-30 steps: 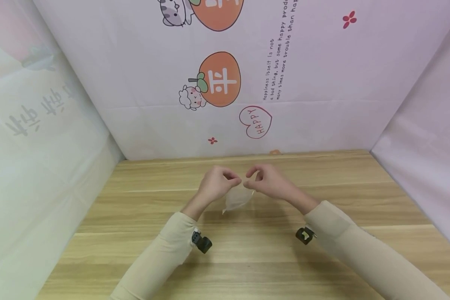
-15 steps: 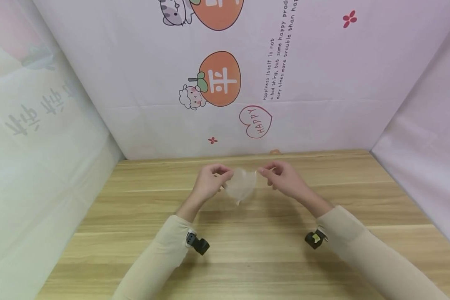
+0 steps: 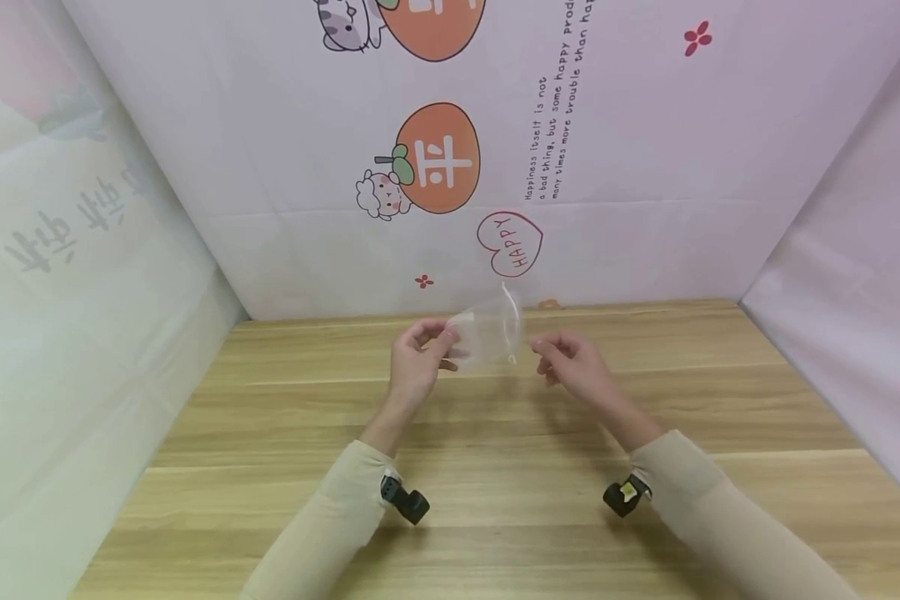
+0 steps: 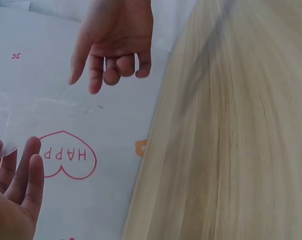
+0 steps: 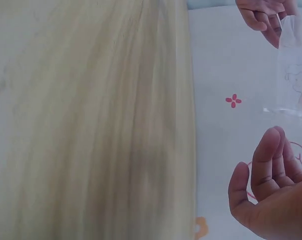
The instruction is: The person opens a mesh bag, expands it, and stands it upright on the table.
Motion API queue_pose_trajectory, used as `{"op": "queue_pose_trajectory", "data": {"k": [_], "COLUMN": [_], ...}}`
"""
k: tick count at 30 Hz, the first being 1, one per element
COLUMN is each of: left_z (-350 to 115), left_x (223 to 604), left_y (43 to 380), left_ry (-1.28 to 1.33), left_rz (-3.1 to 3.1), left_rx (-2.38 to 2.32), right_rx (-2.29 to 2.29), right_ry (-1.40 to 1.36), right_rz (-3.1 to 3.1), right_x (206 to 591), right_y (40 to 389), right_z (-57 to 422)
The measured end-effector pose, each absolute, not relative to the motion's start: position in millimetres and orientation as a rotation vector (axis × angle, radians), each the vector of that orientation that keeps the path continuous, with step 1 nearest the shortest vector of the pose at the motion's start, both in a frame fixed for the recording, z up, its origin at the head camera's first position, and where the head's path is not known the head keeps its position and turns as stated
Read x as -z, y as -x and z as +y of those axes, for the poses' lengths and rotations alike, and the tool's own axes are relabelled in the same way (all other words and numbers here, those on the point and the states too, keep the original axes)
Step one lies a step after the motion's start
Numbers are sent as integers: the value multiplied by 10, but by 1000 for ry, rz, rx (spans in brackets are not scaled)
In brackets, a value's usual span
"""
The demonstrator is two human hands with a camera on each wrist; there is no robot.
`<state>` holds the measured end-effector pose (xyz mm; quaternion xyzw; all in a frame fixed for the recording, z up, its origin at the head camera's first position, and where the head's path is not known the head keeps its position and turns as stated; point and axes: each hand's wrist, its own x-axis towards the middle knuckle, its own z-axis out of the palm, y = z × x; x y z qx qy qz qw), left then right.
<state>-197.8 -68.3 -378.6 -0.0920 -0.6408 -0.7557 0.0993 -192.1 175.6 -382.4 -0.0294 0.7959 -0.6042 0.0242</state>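
We observe a clear plastic bag (image 3: 489, 335) raised above the table (image 3: 495, 500), one end pinched in our left hand (image 3: 417, 360), the opposite edge free, our right hand (image 3: 579, 368) loosely bent and unloaded, near that edge, not touching.

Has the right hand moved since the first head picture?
Yes, the right hand has moved rightward in the head view, judged against the printed heart.

soft, even light, faint shadows on the table (image 3: 495, 542), pale glare on the clear bag (image 3: 487, 335), dimmer wrist views
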Motion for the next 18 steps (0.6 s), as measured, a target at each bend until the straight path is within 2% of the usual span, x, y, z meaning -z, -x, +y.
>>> {"op": "queue_pose_trajectory", "data": {"k": [9,18], "left_z": [-571,-474], "left_x": [3784,3792], "left_y": [1943,1957], "left_ry": [50,-42], "left_rz": [-1564,-1396], "left_rx": [2424,2496], "right_rx": [2143,2391], "right_ry": [13,-117], "right_rz": [2067,1533], "right_x": [3926,3863], "right_y": [1885,1844], "right_z": [1589,1360]}}
